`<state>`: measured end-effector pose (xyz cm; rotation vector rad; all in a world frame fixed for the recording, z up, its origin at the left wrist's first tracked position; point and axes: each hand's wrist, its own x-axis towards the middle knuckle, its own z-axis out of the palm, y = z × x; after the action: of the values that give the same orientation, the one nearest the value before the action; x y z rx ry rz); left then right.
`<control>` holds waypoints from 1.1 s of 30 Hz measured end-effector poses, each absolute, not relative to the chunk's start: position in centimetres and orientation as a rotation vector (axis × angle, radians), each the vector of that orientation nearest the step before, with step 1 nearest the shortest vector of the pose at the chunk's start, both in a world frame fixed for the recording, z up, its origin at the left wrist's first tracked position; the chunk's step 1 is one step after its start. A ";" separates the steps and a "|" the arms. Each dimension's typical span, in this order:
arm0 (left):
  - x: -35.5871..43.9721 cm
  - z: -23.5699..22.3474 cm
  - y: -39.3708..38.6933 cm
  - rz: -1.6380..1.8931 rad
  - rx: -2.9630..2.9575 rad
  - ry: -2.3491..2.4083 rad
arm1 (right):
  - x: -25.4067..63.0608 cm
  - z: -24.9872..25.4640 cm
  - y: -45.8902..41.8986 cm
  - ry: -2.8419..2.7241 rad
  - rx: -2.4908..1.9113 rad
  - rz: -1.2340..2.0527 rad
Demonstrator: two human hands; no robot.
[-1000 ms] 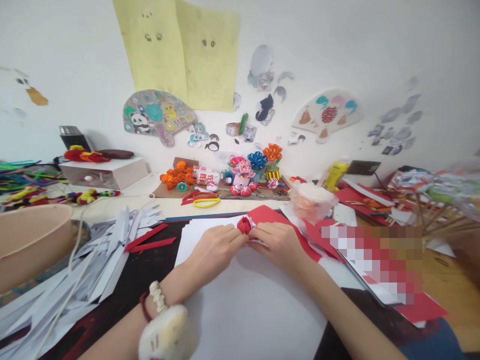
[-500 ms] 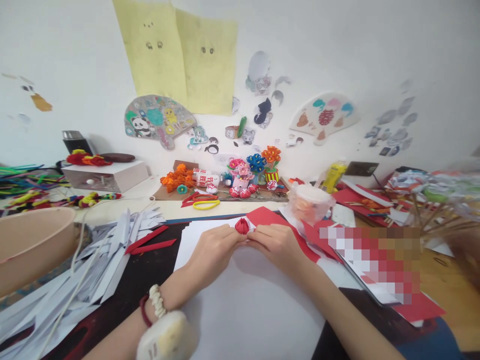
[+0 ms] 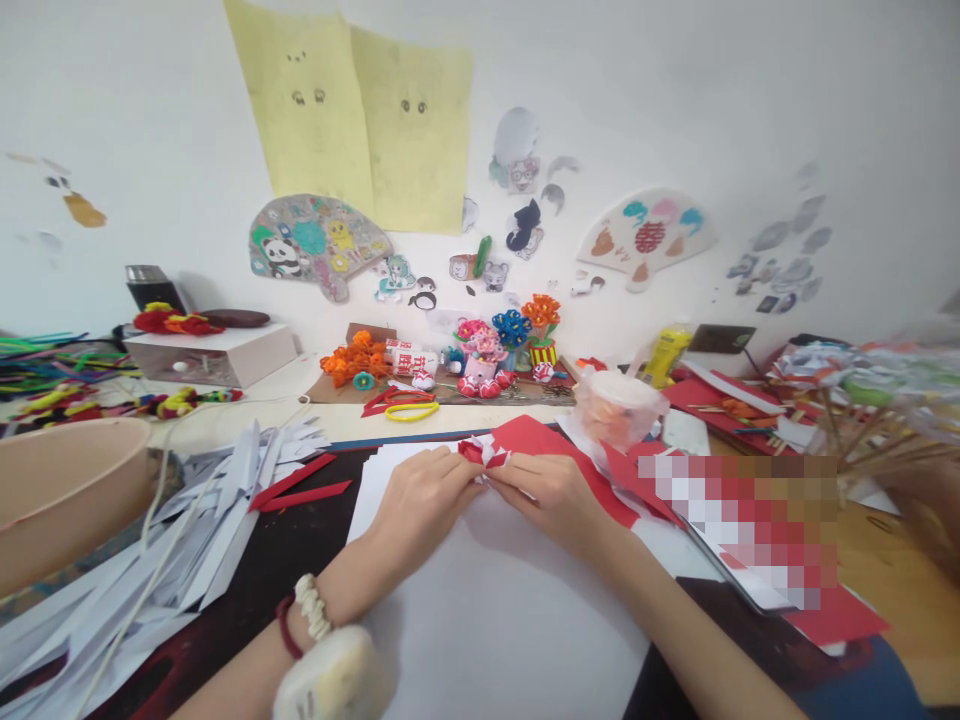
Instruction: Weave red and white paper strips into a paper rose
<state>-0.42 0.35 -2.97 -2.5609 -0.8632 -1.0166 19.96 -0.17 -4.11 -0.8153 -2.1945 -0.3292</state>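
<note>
A small folded red-and-white paper piece [image 3: 471, 451] is held between both hands, above the far part of a white paper stack [image 3: 510, 610]. My left hand [image 3: 429, 492] pinches its left side, thumb and fingers pressed together. My right hand [image 3: 553, 492] grips the right side, with its fingertips close to those of the left. The fingers cover the lower part of the piece. Just behind my right hand lies a red paper sheet [image 3: 529, 434].
White paper strips [image 3: 225, 510] and two red strips [image 3: 311, 494] lie to the left, near a beige basin [image 3: 67, 480]. A plastic-wrapped cup [image 3: 619, 405], more red paper [image 3: 840, 620] and a yellow bottle [image 3: 666, 355] are on the right. Flower crafts [image 3: 480, 350] stand along the wall.
The paper piece has been turned between my fingers: its rounded red bud-like side showed before, and now white parts and red edges show. Both hands stay in nearly the same place.
</note>
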 end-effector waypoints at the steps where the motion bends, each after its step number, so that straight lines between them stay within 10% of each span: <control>1: -0.5 -3.0 0.4 -1.008 -2.552 -0.835 | 20.0 -4.1 -0.2 -2.193 -0.820 -0.328; 33: -0.5 -2.2 -0.2 -0.913 -2.587 -0.782 | 19.9 -3.9 -0.3 -2.193 -0.809 -0.393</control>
<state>-0.52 -0.18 -2.15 -2.5872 -0.7818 -0.9132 19.86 -0.31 -3.88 -0.8093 -2.1927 -0.3926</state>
